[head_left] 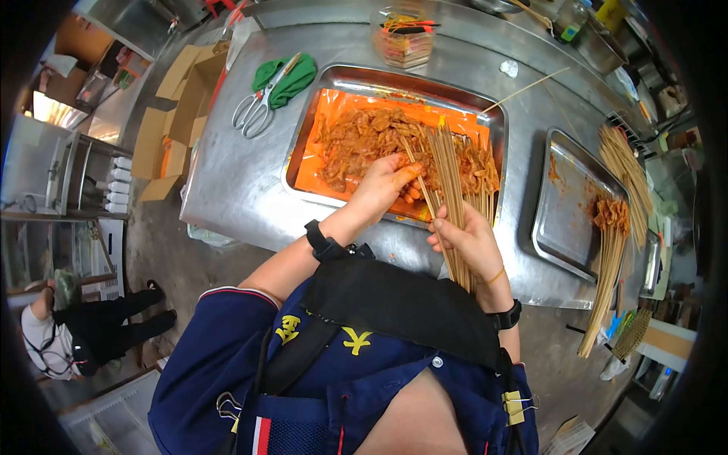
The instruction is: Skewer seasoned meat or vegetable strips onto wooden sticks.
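My left hand (385, 186), its fingers stained orange, is closed in a pinch on a bit of marinated meat beside a single bamboo skewer (428, 199). My fingers partly hide that piece. Wrapped round a thick bundle of bamboo skewers (449, 174) is my right hand (472, 236), over the near edge of the tray. A heap of sauce-coated meat (364, 140) lies on an orange plastic sheet (309, 171) inside the metal tray (291, 168). Loaded skewers (479, 171) rest at the tray's right end.
Scissors (256, 114) and a green cloth (292, 83) lie left on the steel table (235, 178). A clear container (402, 42) stands behind. A second tray (550, 205) at right carries finished-looking meat skewers (609, 250), beside loose skewers (628, 167). Another person (98, 326) is at far left.
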`<state>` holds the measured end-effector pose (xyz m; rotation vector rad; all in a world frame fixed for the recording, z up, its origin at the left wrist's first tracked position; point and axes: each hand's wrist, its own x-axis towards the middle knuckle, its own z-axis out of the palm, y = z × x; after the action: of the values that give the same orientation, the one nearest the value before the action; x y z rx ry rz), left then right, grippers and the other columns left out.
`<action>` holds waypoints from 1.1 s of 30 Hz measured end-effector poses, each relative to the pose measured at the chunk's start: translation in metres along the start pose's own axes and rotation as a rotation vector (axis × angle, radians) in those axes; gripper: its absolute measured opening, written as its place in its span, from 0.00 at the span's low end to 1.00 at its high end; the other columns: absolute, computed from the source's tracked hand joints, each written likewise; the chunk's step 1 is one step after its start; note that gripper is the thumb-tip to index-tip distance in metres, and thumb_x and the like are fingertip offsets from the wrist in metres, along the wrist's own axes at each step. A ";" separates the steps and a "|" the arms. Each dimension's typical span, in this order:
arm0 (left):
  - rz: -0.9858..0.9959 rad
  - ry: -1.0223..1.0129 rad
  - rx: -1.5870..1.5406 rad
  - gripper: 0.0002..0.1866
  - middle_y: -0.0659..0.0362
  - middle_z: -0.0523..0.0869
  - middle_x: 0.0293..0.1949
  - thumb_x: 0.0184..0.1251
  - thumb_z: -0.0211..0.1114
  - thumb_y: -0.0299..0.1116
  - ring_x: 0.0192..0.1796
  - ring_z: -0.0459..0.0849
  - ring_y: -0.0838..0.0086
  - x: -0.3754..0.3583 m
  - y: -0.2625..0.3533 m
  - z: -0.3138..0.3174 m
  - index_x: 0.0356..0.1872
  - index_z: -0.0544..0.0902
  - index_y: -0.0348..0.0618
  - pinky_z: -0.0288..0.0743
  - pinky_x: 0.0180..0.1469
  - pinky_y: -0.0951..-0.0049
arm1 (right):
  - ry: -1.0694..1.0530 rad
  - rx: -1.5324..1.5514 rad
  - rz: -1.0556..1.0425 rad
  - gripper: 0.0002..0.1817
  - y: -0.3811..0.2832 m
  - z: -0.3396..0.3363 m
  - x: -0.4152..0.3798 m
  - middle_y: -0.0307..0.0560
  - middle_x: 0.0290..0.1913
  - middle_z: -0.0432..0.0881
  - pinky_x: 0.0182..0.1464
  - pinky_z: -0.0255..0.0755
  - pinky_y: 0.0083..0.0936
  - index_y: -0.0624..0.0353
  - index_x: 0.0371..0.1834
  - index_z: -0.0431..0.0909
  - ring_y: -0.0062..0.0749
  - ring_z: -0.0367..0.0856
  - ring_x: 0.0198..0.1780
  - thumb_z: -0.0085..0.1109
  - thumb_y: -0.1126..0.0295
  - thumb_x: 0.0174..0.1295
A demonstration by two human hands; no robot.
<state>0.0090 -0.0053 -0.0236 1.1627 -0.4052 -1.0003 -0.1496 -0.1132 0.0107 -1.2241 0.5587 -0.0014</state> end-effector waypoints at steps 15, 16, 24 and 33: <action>0.234 -0.009 1.382 0.18 0.51 0.82 0.42 0.57 0.58 0.29 0.44 0.80 0.61 0.025 0.089 -0.092 0.50 0.74 0.37 0.72 0.47 0.67 | 0.043 0.090 0.001 0.07 -0.001 -0.008 -0.001 0.43 0.29 0.77 0.25 0.73 0.16 0.61 0.38 0.71 0.21 0.77 0.24 0.56 0.74 0.59; 0.305 -0.105 1.499 0.19 0.49 0.81 0.43 0.57 0.58 0.29 0.47 0.79 0.58 0.029 0.095 -0.086 0.51 0.74 0.38 0.71 0.49 0.65 | 0.042 0.094 -0.001 0.07 -0.002 -0.008 -0.001 0.43 0.29 0.77 0.25 0.73 0.16 0.61 0.38 0.71 0.22 0.77 0.24 0.56 0.74 0.59; 0.140 -0.652 1.694 0.29 0.45 0.76 0.50 0.53 0.63 0.39 0.54 0.73 0.53 0.097 0.070 -0.032 0.56 0.69 0.40 0.67 0.54 0.61 | -0.018 0.305 -0.085 0.07 -0.002 -0.026 -0.006 0.42 0.26 0.77 0.23 0.72 0.16 0.60 0.38 0.70 0.22 0.77 0.23 0.56 0.73 0.58; 0.152 -0.659 1.812 0.26 0.47 0.72 0.51 0.47 0.64 0.34 0.57 0.68 0.53 0.075 0.059 -0.030 0.51 0.73 0.40 0.65 0.56 0.60 | -0.020 0.272 -0.081 0.07 0.000 -0.027 -0.005 0.42 0.26 0.78 0.23 0.73 0.16 0.60 0.38 0.70 0.22 0.77 0.23 0.56 0.73 0.59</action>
<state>0.0964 -0.0465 0.0020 2.2363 -2.1741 -0.6898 -0.1649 -0.1360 0.0071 -0.9798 0.4737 -0.1294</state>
